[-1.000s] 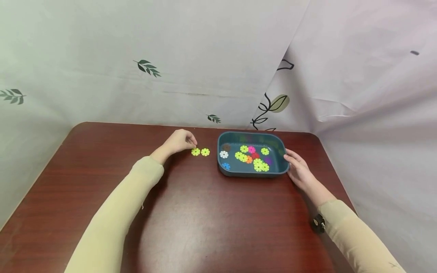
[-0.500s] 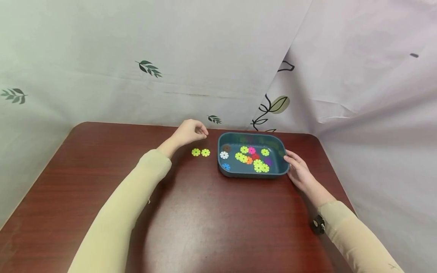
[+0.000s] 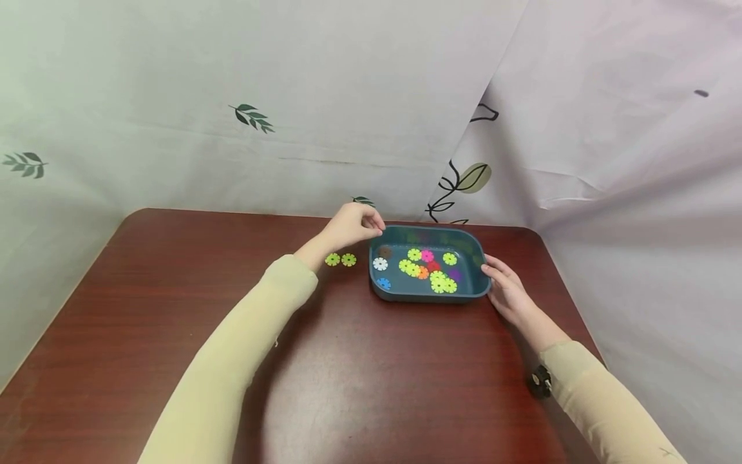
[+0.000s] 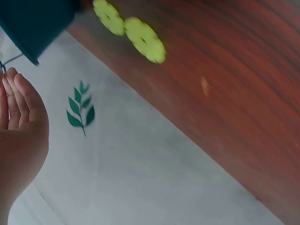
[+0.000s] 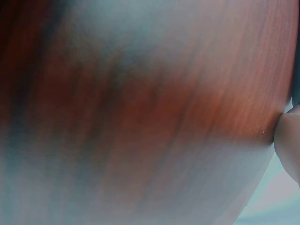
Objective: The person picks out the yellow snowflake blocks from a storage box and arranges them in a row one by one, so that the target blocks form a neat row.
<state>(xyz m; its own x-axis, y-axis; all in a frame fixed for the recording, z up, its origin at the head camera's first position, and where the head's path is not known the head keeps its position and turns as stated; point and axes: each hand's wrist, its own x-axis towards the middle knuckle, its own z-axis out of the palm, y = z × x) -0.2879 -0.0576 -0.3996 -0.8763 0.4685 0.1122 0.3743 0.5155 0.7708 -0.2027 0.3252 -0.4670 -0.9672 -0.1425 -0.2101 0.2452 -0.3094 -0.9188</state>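
A dark teal rectangular plastic basin (image 3: 429, 298) sits on the table near its far edge. Flower-shaped plastic discs lie inside, among them a white disc (image 3: 380, 263), a blue disc (image 3: 384, 283) and several yellow-green ones. Two more yellow-green discs (image 3: 348, 260) lie side by side on the table, left of the basin. My left hand (image 3: 350, 225) hovers at the basin's far left corner, fingers loosely bent and nothing seen in them; the left wrist view shows this hand (image 4: 23, 115) beside the basin (image 4: 40, 23). On the right, my right hand (image 3: 507, 290) grips the basin's rim.
The reddish-brown wooden table (image 3: 371, 380) fills the lower view. Behind it and to the right hangs pale cloth (image 3: 348, 129) with leaf prints, close to the table's far edge. A small black device (image 3: 542, 381) is on the right wrist.
My left hand has lifted away from the two yellow-green discs and moved right to the basin's far left corner. Those discs stayed on the table; the right hand kept its place.
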